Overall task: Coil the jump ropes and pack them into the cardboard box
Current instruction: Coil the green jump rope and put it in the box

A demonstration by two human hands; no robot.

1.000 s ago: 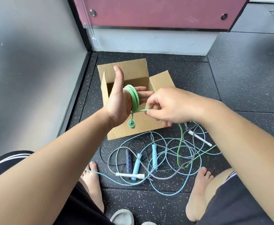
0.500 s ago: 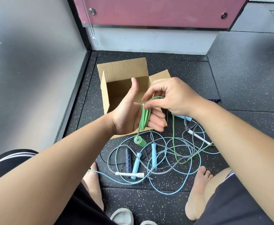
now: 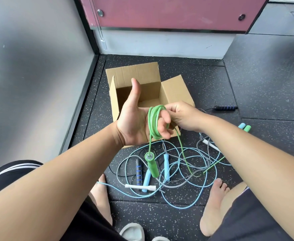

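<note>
Head view: left hand [image 3: 134, 119] holds green rope [image 3: 152, 122] looped round its curled fingers [image 3: 162, 131]; right hand [image 3: 182, 117] pinches it, over the box [image 3: 135, 72] on the floor [image 3: 247, 84]. Advise even, snug loops under steady tension.

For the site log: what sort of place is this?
Likely a gym or fitness room: speckled black rubber floor tiles, tangled jump ropes lying on them, and a maroon panel bolted to the wall.

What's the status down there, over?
Left hand looped in thin green jump rope; right hand pinching it. Brown cardboard box open. Tangled blue, grey ropes below.
</note>
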